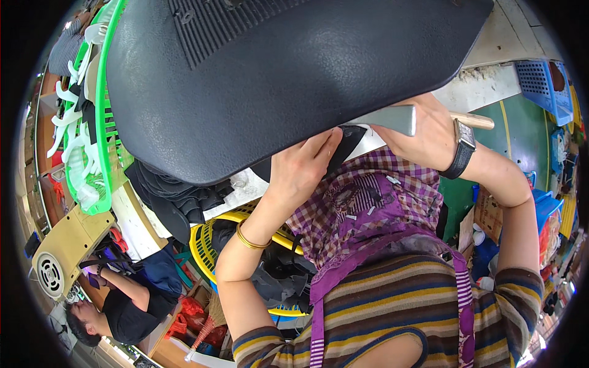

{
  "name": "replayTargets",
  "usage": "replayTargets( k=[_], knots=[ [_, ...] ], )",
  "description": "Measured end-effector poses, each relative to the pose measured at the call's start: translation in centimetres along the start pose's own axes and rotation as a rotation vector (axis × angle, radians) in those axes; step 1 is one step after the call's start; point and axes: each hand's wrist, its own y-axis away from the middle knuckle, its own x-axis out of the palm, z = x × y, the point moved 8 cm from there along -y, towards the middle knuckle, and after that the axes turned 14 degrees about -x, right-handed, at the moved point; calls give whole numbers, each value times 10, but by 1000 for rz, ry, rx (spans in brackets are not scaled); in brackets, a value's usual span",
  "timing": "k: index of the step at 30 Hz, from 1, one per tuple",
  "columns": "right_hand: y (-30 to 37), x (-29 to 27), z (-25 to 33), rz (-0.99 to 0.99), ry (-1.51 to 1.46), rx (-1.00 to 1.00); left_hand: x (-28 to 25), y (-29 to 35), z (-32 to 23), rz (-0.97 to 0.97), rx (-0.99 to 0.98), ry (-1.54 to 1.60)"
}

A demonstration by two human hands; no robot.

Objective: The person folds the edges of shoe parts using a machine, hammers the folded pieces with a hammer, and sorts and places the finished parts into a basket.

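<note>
My right hand (pixel 423 132), with a watch on its wrist, is closed around a hammer. The hammer's wooden handle (pixel 472 120) sticks out to the right, and its flat metal head (pixel 392 118) points toward my left hand (pixel 304 162). My left hand, below a gold bracelet, has its fingers bent together on a black piece of sheet material (pixel 346 147) at the worktop edge. A large black, leathery-looking cover (pixel 288 80) with a ribbed patch hangs close above and hides the fingertips of both hands in part.
Dark pieces (pixel 175 190) are stacked left of my left hand. A green basket (pixel 104 122) with white parts stands at far left. Below sits a yellow basket (pixel 199 245) of black pieces. A blue crate (pixel 543 89) is at right. Another person (pixel 126 306) works at lower left.
</note>
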Motion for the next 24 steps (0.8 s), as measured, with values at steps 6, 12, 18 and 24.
replayTargets(
  k=[6,12,18,24],
  knots=[
    [-3,-1,3,6,-19,-32,0,-1,-5,72,41,-55],
    [-3,0,3,23,-52,-17,-1,-2,-10,84,87,-73],
    [-3,0,2,62,-22,-7,2,-1,-10,112,110,-122],
    [-3,-4,4,64,-56,-17,1,-2,-14,84,127,-125]
  ],
)
